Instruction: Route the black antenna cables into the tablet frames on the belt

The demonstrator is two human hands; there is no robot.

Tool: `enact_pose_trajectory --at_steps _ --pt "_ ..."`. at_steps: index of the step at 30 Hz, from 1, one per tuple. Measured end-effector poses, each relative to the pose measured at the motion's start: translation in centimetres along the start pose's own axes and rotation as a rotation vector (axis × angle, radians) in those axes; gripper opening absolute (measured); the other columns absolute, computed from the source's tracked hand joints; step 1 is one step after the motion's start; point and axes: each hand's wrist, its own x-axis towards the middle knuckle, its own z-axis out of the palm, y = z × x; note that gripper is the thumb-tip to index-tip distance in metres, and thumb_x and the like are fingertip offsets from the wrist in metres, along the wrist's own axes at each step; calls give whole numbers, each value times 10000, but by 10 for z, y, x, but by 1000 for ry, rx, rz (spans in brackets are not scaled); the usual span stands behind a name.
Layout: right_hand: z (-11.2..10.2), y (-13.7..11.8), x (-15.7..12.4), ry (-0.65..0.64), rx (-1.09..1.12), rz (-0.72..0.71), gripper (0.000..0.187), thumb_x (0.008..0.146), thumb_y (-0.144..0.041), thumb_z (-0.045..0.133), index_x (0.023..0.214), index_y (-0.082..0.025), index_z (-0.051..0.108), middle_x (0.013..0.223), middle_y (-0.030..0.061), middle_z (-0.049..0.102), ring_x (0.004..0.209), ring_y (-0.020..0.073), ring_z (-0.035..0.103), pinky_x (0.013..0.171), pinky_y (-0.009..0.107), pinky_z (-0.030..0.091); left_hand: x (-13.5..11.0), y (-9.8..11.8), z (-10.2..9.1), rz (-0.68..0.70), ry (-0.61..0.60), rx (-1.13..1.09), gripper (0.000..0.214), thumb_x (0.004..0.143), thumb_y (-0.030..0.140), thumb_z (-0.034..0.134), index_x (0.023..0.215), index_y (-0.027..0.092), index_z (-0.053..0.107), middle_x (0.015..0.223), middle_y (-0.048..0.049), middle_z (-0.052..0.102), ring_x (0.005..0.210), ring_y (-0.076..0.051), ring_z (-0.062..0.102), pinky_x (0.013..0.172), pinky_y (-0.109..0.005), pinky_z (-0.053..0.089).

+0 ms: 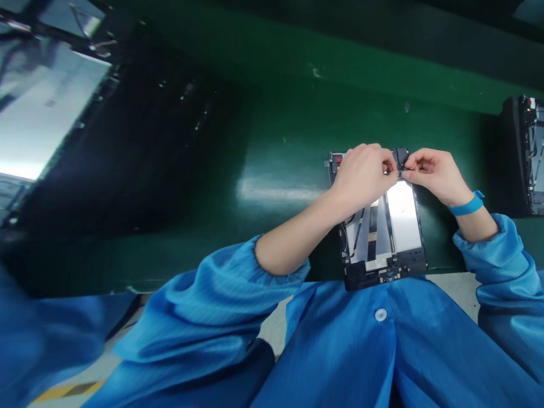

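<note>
An opened tablet chassis (385, 238) lies on the green bench mat (276, 136), with silver internal panels, ribbon strips and a black circuit board along its near edge. My left hand (363, 178) rests over the chassis's far left part and hides that corner. My right hand (433, 175), with a blue wristband (466, 206) on its wrist, comes in from the right. Fingertips of both hands pinch a small black part (400, 171) at the chassis's far edge. Its exact shape is hidden by my fingers.
A second dark device (521, 156) stands at the right end of the mat. A dark, glossy panel (119, 130) and a bright reflective sheet (42, 102) fill the far left. My blue smock (382, 351) lies close to the bench's near edge.
</note>
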Motion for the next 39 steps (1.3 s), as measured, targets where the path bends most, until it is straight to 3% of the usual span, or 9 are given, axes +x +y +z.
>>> enact_pose_trajectory --at_steps 12,23,39 --pt "7 -3 -1 52 -96 -30 171 654 -251 794 754 -209 662 737 -13 642 657 122 539 619 292 465 2 6 0 -36 -34 60 191 842 165 587 851 177 778 914 -89 735 912 -265 659 884 -418 497" --pt "1 9 3 31 9 -28 271 617 -323 868 761 -204 672 725 -29 632 666 112 536 625 281 456 -2 -3 -3 84 15 -5 184 847 204 590 810 199 769 839 -55 727 805 -218 639 796 -357 489" --pt "1 4 1 30 -18 -19 274 622 -338 864 754 -216 657 745 -20 637 678 123 536 639 290 469 4 1 -2 23 -22 30 162 826 178 606 780 203 760 820 -59 755 823 -237 673 812 -373 502"
